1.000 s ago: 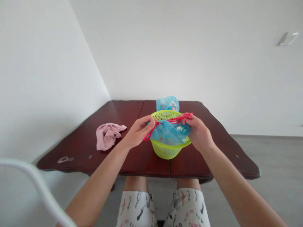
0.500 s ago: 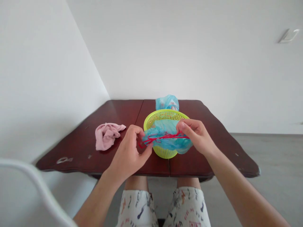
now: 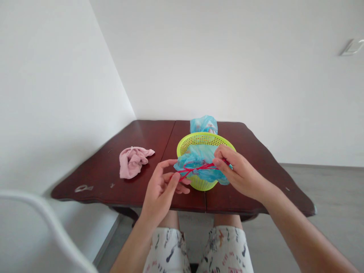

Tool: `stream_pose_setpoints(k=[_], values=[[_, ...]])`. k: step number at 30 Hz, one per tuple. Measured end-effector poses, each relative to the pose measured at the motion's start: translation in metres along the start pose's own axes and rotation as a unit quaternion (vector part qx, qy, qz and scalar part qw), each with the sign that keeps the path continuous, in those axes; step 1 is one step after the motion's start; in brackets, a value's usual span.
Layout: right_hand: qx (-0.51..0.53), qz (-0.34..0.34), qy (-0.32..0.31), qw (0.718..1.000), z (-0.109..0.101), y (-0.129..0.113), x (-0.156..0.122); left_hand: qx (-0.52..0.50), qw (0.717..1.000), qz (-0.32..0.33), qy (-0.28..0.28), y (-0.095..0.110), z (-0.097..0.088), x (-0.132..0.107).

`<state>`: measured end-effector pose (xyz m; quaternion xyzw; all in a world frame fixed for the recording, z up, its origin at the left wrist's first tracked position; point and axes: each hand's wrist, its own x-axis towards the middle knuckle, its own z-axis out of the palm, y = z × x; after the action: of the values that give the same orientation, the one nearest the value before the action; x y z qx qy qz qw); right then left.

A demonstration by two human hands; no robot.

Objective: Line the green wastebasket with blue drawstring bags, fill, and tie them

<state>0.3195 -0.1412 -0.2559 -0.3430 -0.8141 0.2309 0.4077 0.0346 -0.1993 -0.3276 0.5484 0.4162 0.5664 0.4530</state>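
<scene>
A translucent blue plastic bag hangs gathered between my hands, over the front of a yellow-green plastic basket. Across its mouth runs a red drawstring, crossed on itself near the middle. My left hand pinches the string's left end between thumb and fingers, the other fingers loosely curled. With thumb and fingertips closed, my right hand grips the string's right side and a bit of the bag. The bag hides part of the basket's inside and front.
A second blue bag with something in it sits behind the basket, near the wall. To the left, a crumpled pink cloth lies on the dark red wooden table. A white cable or tube curves through the lower left.
My left hand has shifted down and off the bag's edge, drawing the red string out with it. My right hand has turned and closed further. The view has swung slightly left.
</scene>
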Motion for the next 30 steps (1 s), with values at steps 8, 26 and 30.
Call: stream_pose_setpoints(k=[8, 26, 30], values=[[-0.085, 0.04, 0.051, 0.994, -0.026, 0.02, 0.004, 0.041, 0.983, 0.153, 0.093, -0.01, -0.016, 0.008], [0.349, 0.239, 0.057, 0.905, -0.013, 0.042, 0.02, -0.09, 0.94, 0.169, 0.284, -0.035, -0.017, 0.033], [0.326, 0.221, 0.089, 0.915, -0.003, 0.044, 0.013, -0.28, 0.929, 0.107, 0.215, -0.036, -0.024, 0.049]])
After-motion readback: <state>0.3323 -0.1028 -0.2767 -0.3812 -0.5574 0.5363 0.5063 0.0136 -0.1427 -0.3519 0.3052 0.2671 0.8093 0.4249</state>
